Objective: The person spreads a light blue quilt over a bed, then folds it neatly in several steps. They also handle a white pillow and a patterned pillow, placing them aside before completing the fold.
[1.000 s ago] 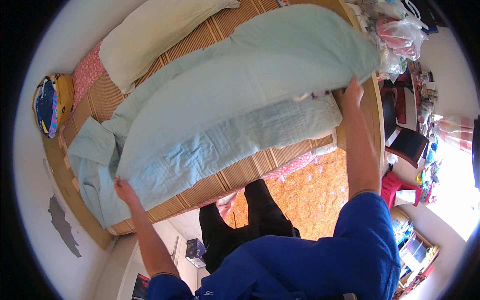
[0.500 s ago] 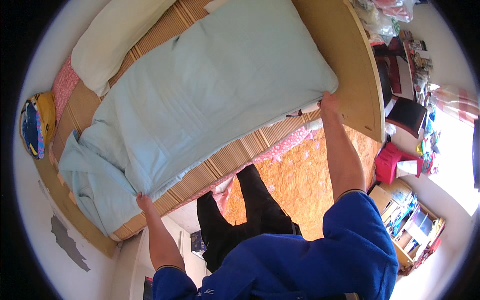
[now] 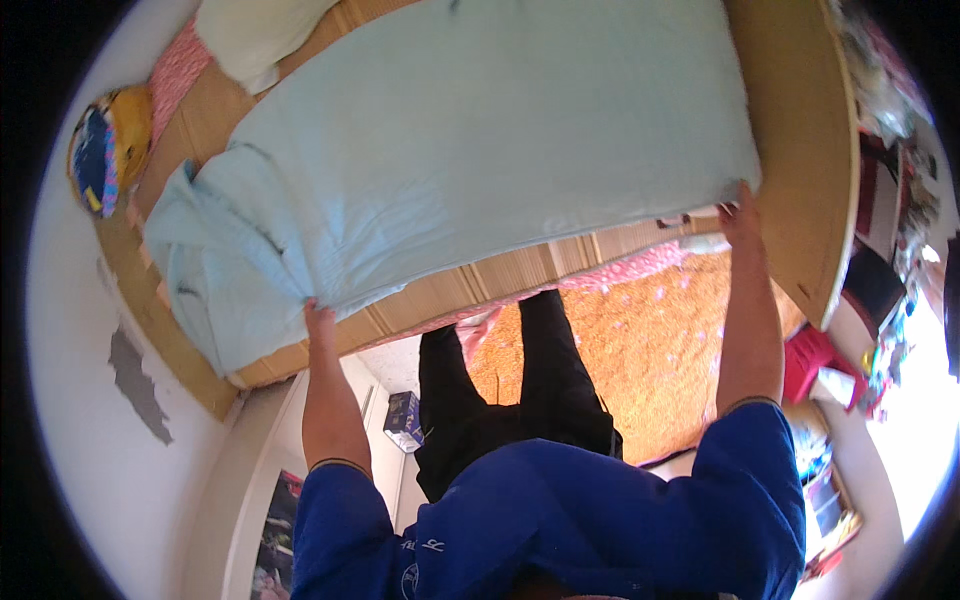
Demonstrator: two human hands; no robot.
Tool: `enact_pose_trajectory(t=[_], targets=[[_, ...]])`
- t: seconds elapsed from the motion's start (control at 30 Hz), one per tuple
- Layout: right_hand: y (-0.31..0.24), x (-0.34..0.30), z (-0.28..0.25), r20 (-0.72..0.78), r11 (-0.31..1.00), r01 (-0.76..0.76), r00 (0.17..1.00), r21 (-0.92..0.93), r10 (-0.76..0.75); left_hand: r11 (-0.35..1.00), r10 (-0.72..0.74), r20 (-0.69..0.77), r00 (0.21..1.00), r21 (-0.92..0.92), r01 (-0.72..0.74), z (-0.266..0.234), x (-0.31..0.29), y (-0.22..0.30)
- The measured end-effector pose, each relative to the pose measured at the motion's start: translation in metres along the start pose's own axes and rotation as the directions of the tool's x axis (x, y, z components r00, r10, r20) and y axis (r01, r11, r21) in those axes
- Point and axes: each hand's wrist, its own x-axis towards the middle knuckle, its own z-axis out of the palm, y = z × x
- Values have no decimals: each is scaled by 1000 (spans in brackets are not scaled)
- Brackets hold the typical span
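Note:
A light blue blanket (image 3: 500,140) is spread over the bed, fairly smooth in the middle and right, with creases and a bunched fold toward the left end. My left hand (image 3: 320,320) pinches its near edge close to that bunched part. At the blanket's near right corner, beside the bed's end board (image 3: 800,150), my right hand (image 3: 740,222) is closed on the edge. Both arms reach forward, well apart. Below the blanket's near edge shows the tan striped mat (image 3: 480,278) on the bed.
A pale pillow (image 3: 250,40) lies at the far left, near a yellow and blue bag (image 3: 112,150) by the wall. Pink patterned cloth (image 3: 630,266) hangs along the bed's near side. An orange rug (image 3: 640,350), a dark box (image 3: 403,420) and a red stool-like object (image 3: 812,352) are nearer.
The whole view has shifted, so the bed sits higher and farther right in the picture. Both hands keep their hold on the blanket's near edge.

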Motion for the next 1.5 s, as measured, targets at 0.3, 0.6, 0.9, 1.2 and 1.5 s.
enact_pose_trajectory(t=[0.3,0.6,0.9,1.2,1.5], targets=[[-40,30,-36,69,991,-110,992,71,105,827,-43,-17,999,561,45,109,-74,49],[-23,58,-71,-31,997,-63,997,50,65,840,-33,94,995,543,-23,121,-133,73],[-141,-35,-45,-310,815,239,839,-528,-447,717,151,-47,987,693,-77,-16,-90,-7],[-25,-169,102,-19,-216,-257,683,-942,-730,806,230,-59,971,571,-156,-83,-88,-27],[287,-412,419,954,150,944,281,-294,100,842,271,-447,852,540,15,-295,24,2]])
